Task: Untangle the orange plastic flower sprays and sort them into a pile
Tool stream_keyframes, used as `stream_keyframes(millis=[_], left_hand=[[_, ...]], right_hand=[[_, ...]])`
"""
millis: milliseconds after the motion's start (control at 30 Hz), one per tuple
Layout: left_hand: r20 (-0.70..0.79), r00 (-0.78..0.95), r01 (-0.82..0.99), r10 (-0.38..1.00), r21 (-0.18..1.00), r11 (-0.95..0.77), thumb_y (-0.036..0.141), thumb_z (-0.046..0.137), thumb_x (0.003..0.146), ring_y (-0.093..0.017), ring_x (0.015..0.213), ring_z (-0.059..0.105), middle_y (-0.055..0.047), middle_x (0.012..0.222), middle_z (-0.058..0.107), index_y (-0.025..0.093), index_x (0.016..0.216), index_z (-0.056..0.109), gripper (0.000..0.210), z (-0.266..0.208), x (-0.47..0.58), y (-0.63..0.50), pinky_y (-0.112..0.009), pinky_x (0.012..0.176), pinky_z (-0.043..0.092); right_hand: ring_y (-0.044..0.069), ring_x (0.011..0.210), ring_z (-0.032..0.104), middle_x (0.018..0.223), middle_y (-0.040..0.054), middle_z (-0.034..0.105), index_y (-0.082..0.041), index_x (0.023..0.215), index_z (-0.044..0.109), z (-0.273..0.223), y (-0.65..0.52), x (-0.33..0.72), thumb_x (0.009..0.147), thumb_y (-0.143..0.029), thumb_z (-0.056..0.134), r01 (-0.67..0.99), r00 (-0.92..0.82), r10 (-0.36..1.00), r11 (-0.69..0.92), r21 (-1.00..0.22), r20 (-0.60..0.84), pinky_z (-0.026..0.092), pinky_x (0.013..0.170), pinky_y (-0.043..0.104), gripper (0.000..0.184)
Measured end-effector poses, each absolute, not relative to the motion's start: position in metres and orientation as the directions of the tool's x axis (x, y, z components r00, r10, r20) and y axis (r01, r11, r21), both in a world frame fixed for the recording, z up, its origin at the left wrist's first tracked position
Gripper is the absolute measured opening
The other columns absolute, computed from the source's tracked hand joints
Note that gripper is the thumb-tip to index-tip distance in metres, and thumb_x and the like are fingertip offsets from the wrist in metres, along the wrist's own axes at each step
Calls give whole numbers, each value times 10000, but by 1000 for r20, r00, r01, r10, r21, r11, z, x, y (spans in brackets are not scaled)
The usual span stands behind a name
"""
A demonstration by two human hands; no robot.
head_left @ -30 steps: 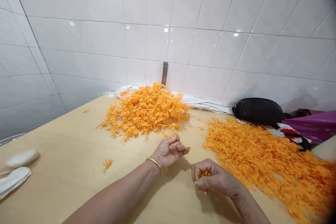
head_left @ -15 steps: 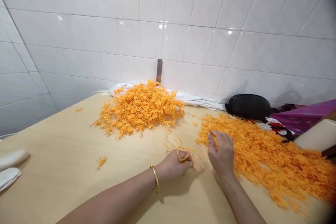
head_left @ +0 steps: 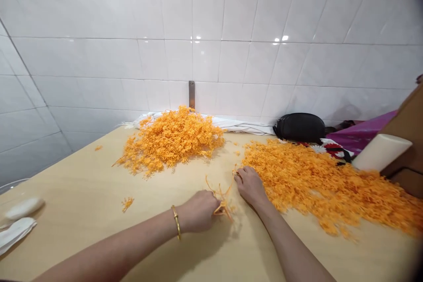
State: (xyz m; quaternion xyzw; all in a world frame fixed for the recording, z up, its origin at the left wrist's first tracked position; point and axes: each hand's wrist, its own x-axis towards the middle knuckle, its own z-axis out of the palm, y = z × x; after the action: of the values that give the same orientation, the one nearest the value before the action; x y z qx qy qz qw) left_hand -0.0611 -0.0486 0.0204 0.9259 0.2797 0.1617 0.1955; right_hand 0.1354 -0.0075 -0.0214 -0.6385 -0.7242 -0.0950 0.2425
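My left hand (head_left: 200, 211), with a gold bangle on its wrist, is closed round a small bunch of thin orange strands (head_left: 223, 207). The strands look like plastic flower stems and stick out past the fingers. Just to its right and a little farther back, my right hand (head_left: 251, 185) has its fingertips pinched together. A bit of orange strand (head_left: 235, 168) shows at those fingertips. Beside the right hand spreads a wide, low heap of orange sprigs (head_left: 304, 172). Beyond the left hand stands a taller heap of frilly orange sprigs (head_left: 175, 139).
A single orange sprig (head_left: 127, 203) lies left of my hands. White objects (head_left: 24, 208) rest at the table's left side. Toward the back right are a black case (head_left: 300, 127), purple material (head_left: 360, 134) and a white roll (head_left: 381, 152). White cloth (head_left: 241, 127) runs along the tiled wall.
My right hand has moved left, away from the right heap and closer to my left hand. My left hand still grips the strands and has shifted slightly left. The view has tilted up.
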Motion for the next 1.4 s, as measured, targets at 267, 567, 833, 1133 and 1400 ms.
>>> stream_keyframes(millis=[267,567,833,1133,1400], left_hand=[[75,748,663,659,-47,-747,86,490,627,-232,792,451,-116,737,531,154,694,527,103,41,-104,-28,-320,681,331],[-272,589,786,761,-27,-618,285,619,603,-200,859,503,-87,1020,506,178,1118,428,559,76,-157,-38,-248,657,376],[-42,673,730,738,-118,-673,224,540,716,-216,978,462,-92,1102,463,221,1151,408,454,81,-164,-74,-300,783,363],[-47,745,649,666,-181,-739,105,381,780,-174,820,493,-78,885,550,168,775,563,193,64,-156,-89,-280,717,367],[204,712,659,672,138,-740,204,333,832,-85,529,451,-16,610,519,163,659,560,289,95,-131,-81,-195,513,309]], right_hand=[[181,834,466,807,82,546,-159,804,583,-17,-8,134,828,-245,383,968,-69,879,172,-180,471,325,719,264,219],[186,807,465,785,72,552,-155,800,583,-15,-9,128,821,-240,405,971,-127,828,215,-100,546,328,706,256,199],[172,771,469,748,64,555,-154,748,567,-15,-14,113,832,-228,387,948,-233,797,314,-52,558,320,688,239,212],[155,737,488,740,56,570,-164,744,540,-15,-23,101,850,-239,350,941,-275,844,335,-53,461,313,658,232,230],[149,744,493,764,59,579,-165,734,540,-12,-27,96,827,-193,364,916,-287,858,376,-140,427,327,661,226,202]])
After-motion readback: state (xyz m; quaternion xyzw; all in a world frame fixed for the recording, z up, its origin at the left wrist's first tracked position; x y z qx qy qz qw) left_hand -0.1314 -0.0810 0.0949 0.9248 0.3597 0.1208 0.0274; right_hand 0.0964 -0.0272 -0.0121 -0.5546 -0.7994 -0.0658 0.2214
